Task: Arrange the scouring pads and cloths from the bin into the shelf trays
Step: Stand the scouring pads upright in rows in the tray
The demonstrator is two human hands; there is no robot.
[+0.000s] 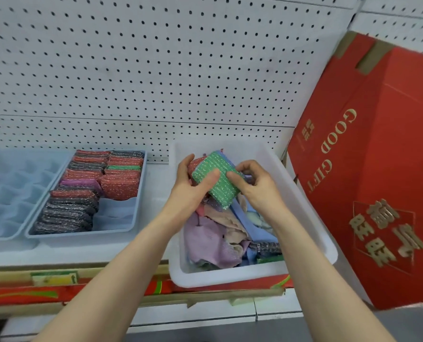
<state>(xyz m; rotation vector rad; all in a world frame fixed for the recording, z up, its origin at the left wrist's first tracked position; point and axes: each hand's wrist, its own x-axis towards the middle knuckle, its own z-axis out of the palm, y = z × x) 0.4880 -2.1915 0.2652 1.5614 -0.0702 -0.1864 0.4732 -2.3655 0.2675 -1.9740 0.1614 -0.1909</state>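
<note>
Over the white bin (304,193), both hands hold a small stack of scouring pads with a green glittery pad (217,180) on top. My left hand (193,183) grips the stack from the left, thumb across the green pad, a red pad (196,164) showing behind its fingers. My right hand (257,183) pinches the stack's right edge. The bin holds crumpled cloths (212,240) in lilac, beige and blue and a dark pad (267,248). On the shelf to the left, a blue tray (141,193) holds rows of red, black, purple and green pads (82,193).
A second blue divided tray (10,191) sits at the far left with nothing in its cells. A large red carton (378,169) leans beside the bin on the right. White pegboard (156,70) backs the shelf. Red and tan cardboard (106,290) lies along the shelf front.
</note>
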